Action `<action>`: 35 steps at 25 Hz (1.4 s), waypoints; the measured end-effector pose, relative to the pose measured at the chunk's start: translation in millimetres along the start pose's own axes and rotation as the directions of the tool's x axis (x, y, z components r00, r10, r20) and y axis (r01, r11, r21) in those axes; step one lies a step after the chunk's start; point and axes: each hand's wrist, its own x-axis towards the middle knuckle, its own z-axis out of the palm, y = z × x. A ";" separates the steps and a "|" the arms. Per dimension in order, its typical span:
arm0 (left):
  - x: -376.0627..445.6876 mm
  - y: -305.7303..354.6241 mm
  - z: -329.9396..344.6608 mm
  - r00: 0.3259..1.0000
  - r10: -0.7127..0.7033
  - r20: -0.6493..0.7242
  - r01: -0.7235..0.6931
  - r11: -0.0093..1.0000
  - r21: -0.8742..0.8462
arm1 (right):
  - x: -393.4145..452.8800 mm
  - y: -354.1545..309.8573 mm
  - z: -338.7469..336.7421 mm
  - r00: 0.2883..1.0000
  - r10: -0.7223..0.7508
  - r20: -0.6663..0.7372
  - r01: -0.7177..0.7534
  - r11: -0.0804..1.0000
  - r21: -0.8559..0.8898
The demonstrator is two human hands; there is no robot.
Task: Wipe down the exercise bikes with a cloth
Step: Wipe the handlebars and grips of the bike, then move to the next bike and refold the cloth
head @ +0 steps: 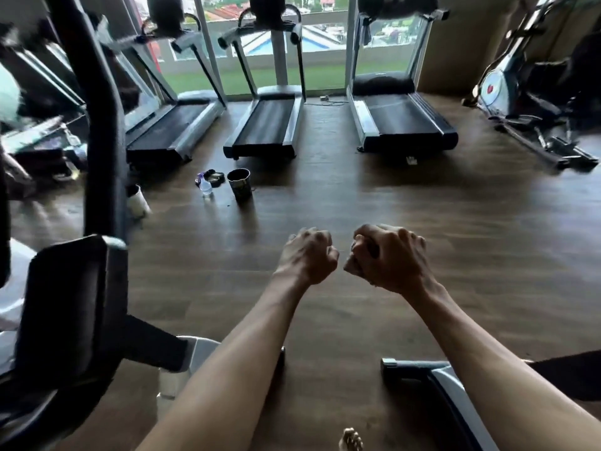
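Both my forearms reach out over the wooden floor. My left hand [309, 255] is curled into a fist with nothing visible in it. My right hand [388, 258] is a fist too, gripping a small pale wad that looks like the cloth [350, 267]; only a bit of it sticks out on the thumb side. The two fists are close together but apart. A black exercise bike [68, 307] stands at my left, blurred, with its upright post rising to the top edge. Part of another bike's grey base [435, 375] shows under my right forearm. Neither hand touches a bike.
Three treadmills [270, 125] line the window at the back. A clear spray bottle [206, 187], a dark cup [240, 183] and a white cup [138, 200] stand on the floor ahead left. An elliptical trainer [520, 92] stands far right. A bare foot [351, 441] shows at the bottom.
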 end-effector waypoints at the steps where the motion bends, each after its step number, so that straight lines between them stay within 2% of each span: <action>1: 20.6 -2.3 3.5 1.000 -0.004 0.014 0.004 1.000 0.004 | 14.6 11.4 7.1 1.000 0.024 -0.008 -0.024 1.000 -0.005; 6: 143.6 -4.7 21.6 0.997 0.014 0.081 -0.017 0.999 0.041 | 104.8 88.3 56.5 0.984 0.179 -0.002 -0.179 0.983 -0.053; 9: 205.5 -0.4 27.8 0.995 0.054 0.081 -0.056 0.998 0.031 | 145.6 127.3 75.1 0.984 0.177 0.039 -0.172 0.979 -0.106; 15: 345.7 23.4 48.9 0.979 0.164 0.120 -0.163 0.986 -0.020 | 228.9 220.5 82.8 0.980 0.201 0.006 -0.197 0.964 -0.178; 20: 499.0 78.3 79.6 0.917 0.373 0.141 -0.371 0.928 -0.041 | 291.7 325.1 74.0 0.966 0.251 -0.061 -0.258 0.919 -0.297; 23: 579.6 138.4 96.3 0.828 0.530 0.185 -0.530 0.846 -0.054 | 312.8 383.5 56.4 0.916 0.363 -0.168 -0.400 0.849 -0.345; 26: 633.9 211.7 116.1 0.706 0.671 0.225 -0.676 0.734 -0.070 | 312.7 430.6 34.3 0.844 0.446 -0.298 -0.531 0.770 -0.354; 30: 676.4 327.2 158.5 0.502 0.814 0.291 -0.820 0.556 -0.140 | 290.7 503.6 -0.9 0.700 0.571 -0.430 -0.712 0.609 -0.351; 35: 708.4 469.9 204.5 0.291 0.909 0.297 -0.911 0.358 -0.204 | 266.8 594.4 -54.2 0.574 0.582 -0.576 -0.815 0.476 -0.331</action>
